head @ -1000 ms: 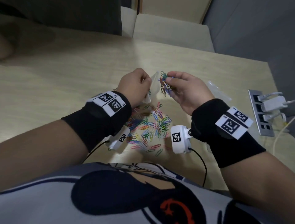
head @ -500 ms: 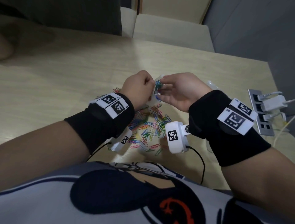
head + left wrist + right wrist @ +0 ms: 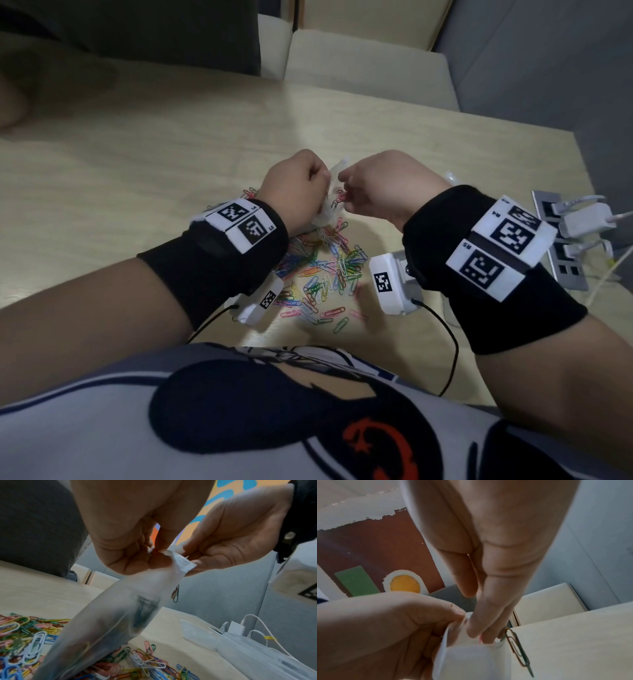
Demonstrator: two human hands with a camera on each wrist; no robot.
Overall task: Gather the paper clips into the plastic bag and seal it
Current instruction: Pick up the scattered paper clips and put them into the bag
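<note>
Item: plastic bag (image 3: 120,615), translucent, small, held above the desk (image 3: 137,171) between both hands; mouth uppermost, body hanging down toward the pile; a few clips show dimly through its wall in the left wrist view.

Left hand (image 3: 294,190): fingers (image 3: 130,559) curled and clamped on the bag's upper edge, beside the white seal strip.

Right hand (image 3: 383,186): fingers (image 3: 481,627) pressed together at the bag's mouth, tips dipped just inside the opening; a few clips pinched there, pink and green wire showing between the tips; whether the thumb also grips the rim cannot be told.

Loose clip (image 3: 517,646), dark, hanging at the outer side of the bag's mouth, just beside the right fingertips; seen also below the seal strip in the left wrist view; whether it is hooked on the rim or on another clip cannot be told.

Paper clips (image 3: 322,274), many colours (blue, green, pink, yellow, white), spread in a loose pile on the desk directly beneath the hands, near the person's edge.

Also on the desk: a second clear bag (image 3: 195,630), lying flat, to the right of the pile; a power strip (image 3: 561,246) with white plugs and cables, at the right edge; a pale translucent case (image 3: 257,655) near it.

Wrists: black bands carrying white marker blocks, white cameras beneath.
</note>
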